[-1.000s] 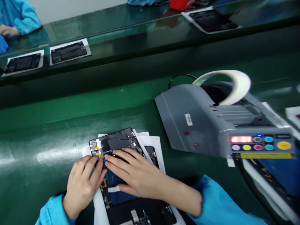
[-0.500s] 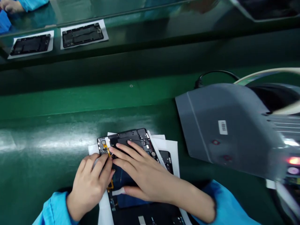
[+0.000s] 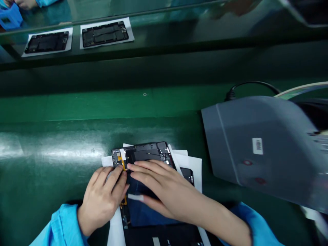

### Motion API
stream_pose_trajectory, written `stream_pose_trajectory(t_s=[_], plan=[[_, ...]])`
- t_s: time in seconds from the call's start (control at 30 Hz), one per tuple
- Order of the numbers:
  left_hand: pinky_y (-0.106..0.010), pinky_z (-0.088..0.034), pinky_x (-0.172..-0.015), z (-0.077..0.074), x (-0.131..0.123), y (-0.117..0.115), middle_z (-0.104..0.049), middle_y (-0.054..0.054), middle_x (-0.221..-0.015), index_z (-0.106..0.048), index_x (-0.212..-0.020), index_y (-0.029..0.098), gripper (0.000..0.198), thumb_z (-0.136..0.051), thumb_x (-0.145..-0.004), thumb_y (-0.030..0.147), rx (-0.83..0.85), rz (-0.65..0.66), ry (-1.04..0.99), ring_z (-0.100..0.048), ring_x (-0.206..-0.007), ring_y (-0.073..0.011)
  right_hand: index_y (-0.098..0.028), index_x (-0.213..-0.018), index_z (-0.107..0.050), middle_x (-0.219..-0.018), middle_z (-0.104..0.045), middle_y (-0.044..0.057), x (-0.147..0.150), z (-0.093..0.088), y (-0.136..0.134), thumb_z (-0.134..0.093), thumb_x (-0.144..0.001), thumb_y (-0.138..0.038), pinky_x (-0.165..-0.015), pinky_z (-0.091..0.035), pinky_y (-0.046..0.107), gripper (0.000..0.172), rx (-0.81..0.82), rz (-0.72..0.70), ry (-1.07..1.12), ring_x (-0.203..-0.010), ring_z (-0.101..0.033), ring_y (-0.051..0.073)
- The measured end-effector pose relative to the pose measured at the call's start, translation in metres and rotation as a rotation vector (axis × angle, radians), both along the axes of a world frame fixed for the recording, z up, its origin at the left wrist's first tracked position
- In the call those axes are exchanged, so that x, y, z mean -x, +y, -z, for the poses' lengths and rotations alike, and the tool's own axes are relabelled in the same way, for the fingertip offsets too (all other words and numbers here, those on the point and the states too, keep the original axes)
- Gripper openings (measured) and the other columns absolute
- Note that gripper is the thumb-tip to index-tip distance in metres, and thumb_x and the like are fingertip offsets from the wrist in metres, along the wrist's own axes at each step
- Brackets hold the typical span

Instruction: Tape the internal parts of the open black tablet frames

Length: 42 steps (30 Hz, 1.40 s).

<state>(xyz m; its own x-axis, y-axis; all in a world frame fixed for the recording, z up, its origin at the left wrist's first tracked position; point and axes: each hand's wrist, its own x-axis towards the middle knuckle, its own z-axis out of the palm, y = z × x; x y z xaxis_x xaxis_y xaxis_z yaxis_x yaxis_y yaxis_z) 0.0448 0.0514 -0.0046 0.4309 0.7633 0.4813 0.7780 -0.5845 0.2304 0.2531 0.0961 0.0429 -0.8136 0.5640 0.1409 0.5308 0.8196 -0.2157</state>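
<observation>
An opened tablet [image 3: 153, 235] lies tilted on white sheets in front of me, its dark inner parts showing. My left hand [image 3: 104, 198] is at its left edge, fingers curled and close together, the tips at an orange flex cable [image 3: 123, 163]. Whatever those fingers pinch is hidden under them. Stretched flat across the middle of the tablet is my right hand [image 3: 166, 191], its fingertips beside the left ones. The right thumb reaches a white strip [image 3: 135, 197] on the dark blue battery area [image 3: 146, 215]. A white tape piece [image 3: 123, 154] sits near the tablet's top left corner.
Another dark tablet part [image 3: 188, 173] lies partly under this one on white paper [image 3: 196, 169]. A large grey machine [image 3: 233, 143] with cables stands on the right. Two tablet housings [image 3: 105, 34] rest on paper along the back ledge. Top left, a co-worker's hand [image 3: 25, 3] is near a blue box [image 3: 10, 17].
The view has shifted, so most things appear further right. My right fingers have drawn back toward me, baring more of the tablet's upper part. The left fingers have edged upward along the flex cable.
</observation>
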Motion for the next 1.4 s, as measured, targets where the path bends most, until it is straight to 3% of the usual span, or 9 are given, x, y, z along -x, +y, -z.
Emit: stream_pose_trajectory(t_s=[0.17, 0.33, 0.67, 0.97, 1.17, 1.4], plan=[[-0.036, -0.042, -0.085, -0.002, -0.001, 0.0, -0.07, -0.008, -0.106, -0.067, -0.108, 0.012, 0.023, -0.048, -0.098, 0.02, 0.028, -0.021, 0.008, -0.056, -0.097, -0.0247, -0.013, -0.107, -0.065, -0.104, -0.073, 0.006, 0.006, -0.001, 0.024, -0.04, -0.103, -0.021, -0.077, -0.056, 0.034, 0.027, -0.02, -0.06, 0.132, -0.091, -0.066, 0.02], [-0.034, -0.036, -0.069, -0.004, -0.003, -0.001, -0.065, -0.005, -0.088, -0.065, -0.11, 0.013, 0.028, -0.04, -0.101, 0.022, 0.062, -0.04, 0.035, -0.051, -0.081, -0.0213, -0.014, -0.103, -0.067, -0.087, -0.07, 0.003, 0.008, 0.009, 0.032, -0.046, -0.099, -0.01, -0.06, -0.048, 0.027, 0.022, -0.13, -0.123, 0.192, -0.07, -0.06, 0.015], [-0.035, -0.032, -0.065, 0.0, -0.004, -0.001, -0.06, -0.002, -0.081, -0.063, -0.112, 0.011, 0.024, -0.046, -0.099, 0.022, 0.076, -0.013, 0.017, -0.046, -0.073, -0.0203, -0.016, -0.102, -0.069, -0.088, -0.066, 0.004, 0.005, 0.007, 0.042, -0.036, -0.102, -0.013, -0.058, -0.046, 0.029, 0.034, -0.067, -0.226, 0.015, -0.071, -0.054, 0.017], [-0.034, -0.033, -0.065, 0.001, -0.003, 0.0, -0.059, -0.002, -0.08, -0.063, -0.111, 0.011, 0.023, -0.047, -0.099, 0.022, 0.058, -0.011, -0.004, -0.047, -0.072, -0.0198, -0.021, -0.103, -0.069, -0.099, -0.068, 0.003, 0.006, 0.003, 0.053, -0.042, -0.097, -0.007, -0.066, -0.049, 0.033, 0.031, -0.015, -0.277, -0.021, -0.08, -0.058, 0.02], [-0.034, -0.037, -0.068, 0.002, -0.002, -0.001, -0.062, -0.004, -0.084, -0.061, -0.116, 0.01, 0.026, -0.046, -0.099, 0.023, 0.054, -0.024, -0.026, -0.051, -0.076, -0.0201, -0.017, -0.094, -0.069, -0.097, -0.07, 0.001, 0.01, 0.0, 0.056, -0.042, -0.1, -0.011, -0.068, -0.049, 0.032, 0.029, -0.04, -0.302, 0.021, -0.082, -0.059, 0.018], [-0.035, -0.037, -0.065, -0.007, -0.001, 0.005, -0.06, -0.006, -0.082, -0.061, -0.119, 0.006, 0.032, -0.041, -0.099, 0.022, 0.081, -0.007, 0.157, -0.053, -0.075, -0.0224, -0.017, -0.095, -0.071, -0.097, -0.071, 0.002, 0.007, 0.0, 0.057, -0.043, -0.101, -0.015, -0.066, -0.051, 0.033, 0.028, -0.089, -0.314, -0.008, -0.082, -0.06, 0.019]])
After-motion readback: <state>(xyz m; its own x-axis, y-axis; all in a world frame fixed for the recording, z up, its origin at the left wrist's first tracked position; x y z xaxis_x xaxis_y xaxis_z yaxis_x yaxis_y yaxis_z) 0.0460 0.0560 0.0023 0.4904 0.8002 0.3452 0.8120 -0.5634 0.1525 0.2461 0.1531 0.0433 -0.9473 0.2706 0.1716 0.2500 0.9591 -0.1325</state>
